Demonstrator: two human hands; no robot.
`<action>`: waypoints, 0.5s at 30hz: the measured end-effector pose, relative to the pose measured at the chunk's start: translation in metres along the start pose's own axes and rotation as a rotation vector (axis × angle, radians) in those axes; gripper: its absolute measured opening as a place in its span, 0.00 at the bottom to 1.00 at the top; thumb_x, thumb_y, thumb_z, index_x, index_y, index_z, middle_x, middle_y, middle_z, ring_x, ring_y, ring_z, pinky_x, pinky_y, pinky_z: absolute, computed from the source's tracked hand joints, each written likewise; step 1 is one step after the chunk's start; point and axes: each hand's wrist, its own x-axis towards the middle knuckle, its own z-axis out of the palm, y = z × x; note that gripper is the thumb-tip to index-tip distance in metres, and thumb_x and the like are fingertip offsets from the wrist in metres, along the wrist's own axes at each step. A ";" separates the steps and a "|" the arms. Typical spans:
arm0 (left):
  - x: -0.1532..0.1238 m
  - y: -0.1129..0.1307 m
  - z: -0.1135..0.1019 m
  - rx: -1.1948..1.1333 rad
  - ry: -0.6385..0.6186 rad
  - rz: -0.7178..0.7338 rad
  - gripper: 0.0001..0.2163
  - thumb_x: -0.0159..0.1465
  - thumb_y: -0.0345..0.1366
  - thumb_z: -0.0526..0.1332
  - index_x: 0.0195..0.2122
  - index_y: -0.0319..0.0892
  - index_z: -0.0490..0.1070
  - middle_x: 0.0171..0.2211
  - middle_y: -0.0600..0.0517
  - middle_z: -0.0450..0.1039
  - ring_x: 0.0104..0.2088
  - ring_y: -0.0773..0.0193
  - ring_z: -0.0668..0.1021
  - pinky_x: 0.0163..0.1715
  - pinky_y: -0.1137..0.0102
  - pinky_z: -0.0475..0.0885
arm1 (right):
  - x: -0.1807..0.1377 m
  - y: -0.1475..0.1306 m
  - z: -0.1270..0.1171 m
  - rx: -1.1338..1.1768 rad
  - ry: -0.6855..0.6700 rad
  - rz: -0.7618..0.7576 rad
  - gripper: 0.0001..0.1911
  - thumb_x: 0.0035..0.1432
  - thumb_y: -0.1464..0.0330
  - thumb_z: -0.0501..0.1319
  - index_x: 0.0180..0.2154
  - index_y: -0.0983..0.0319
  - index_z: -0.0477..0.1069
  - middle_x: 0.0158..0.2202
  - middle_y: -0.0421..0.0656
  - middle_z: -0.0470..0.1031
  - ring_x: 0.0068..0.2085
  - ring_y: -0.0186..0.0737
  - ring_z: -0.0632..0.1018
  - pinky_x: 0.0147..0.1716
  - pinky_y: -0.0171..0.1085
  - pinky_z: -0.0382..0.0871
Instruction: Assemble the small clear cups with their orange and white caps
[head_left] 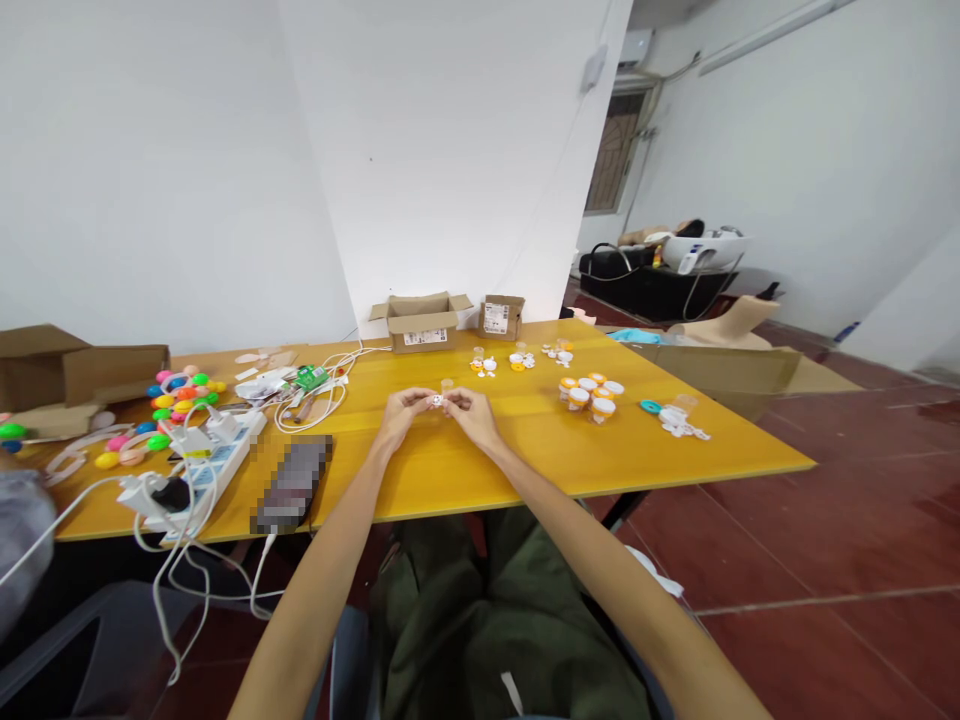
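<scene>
Above the yellow table [420, 475], my left hand [405, 412] and my right hand [472, 412] meet with fingertips pinched on a small white plastic piece with dark spots [436, 401]. Its exact kind is too small to make out. Just behind my fingers stands a small clear cup [448, 384], partly hidden by them. Farther back lie groups of small white and orange parts [517, 362] with clear cups. To my right, several clear containers with white and orange lids [592, 392] are clustered together.
At the right lie white parts [679, 422] and a teal ring [650, 407]. Two cardboard boxes [424, 330] stand at the back. On the left are a phone [292, 485], a power strip [217, 465] with trailing cables and coloured balls [180, 395]. A person's sleeve [22, 540] shows at far left.
</scene>
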 end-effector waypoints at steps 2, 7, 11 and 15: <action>-0.001 0.001 0.000 0.000 -0.004 0.003 0.12 0.44 0.41 0.76 0.24 0.42 0.79 0.26 0.50 0.79 0.32 0.59 0.79 0.44 0.61 0.76 | 0.000 0.000 0.000 0.002 0.001 0.001 0.10 0.47 0.59 0.67 0.27 0.59 0.75 0.26 0.42 0.79 0.28 0.41 0.79 0.31 0.39 0.76; -0.001 -0.001 0.001 -0.033 -0.012 -0.003 0.13 0.43 0.40 0.76 0.27 0.42 0.79 0.29 0.50 0.79 0.35 0.60 0.79 0.43 0.64 0.75 | 0.001 0.002 0.002 0.040 0.022 0.008 0.13 0.46 0.57 0.68 0.27 0.59 0.75 0.26 0.42 0.79 0.28 0.41 0.79 0.30 0.39 0.76; 0.000 -0.002 0.001 -0.006 -0.010 -0.009 0.14 0.43 0.41 0.76 0.27 0.42 0.78 0.29 0.50 0.79 0.33 0.61 0.78 0.39 0.66 0.74 | 0.001 0.003 0.005 -0.009 0.016 -0.012 0.14 0.48 0.55 0.68 0.28 0.59 0.75 0.27 0.42 0.79 0.29 0.42 0.79 0.32 0.39 0.75; 0.004 -0.005 -0.002 -0.009 0.062 0.034 0.14 0.45 0.44 0.75 0.28 0.42 0.77 0.29 0.52 0.79 0.32 0.63 0.78 0.38 0.67 0.74 | 0.000 0.002 0.003 -0.251 0.068 -0.138 0.10 0.56 0.60 0.63 0.34 0.58 0.77 0.34 0.43 0.81 0.36 0.43 0.79 0.39 0.40 0.74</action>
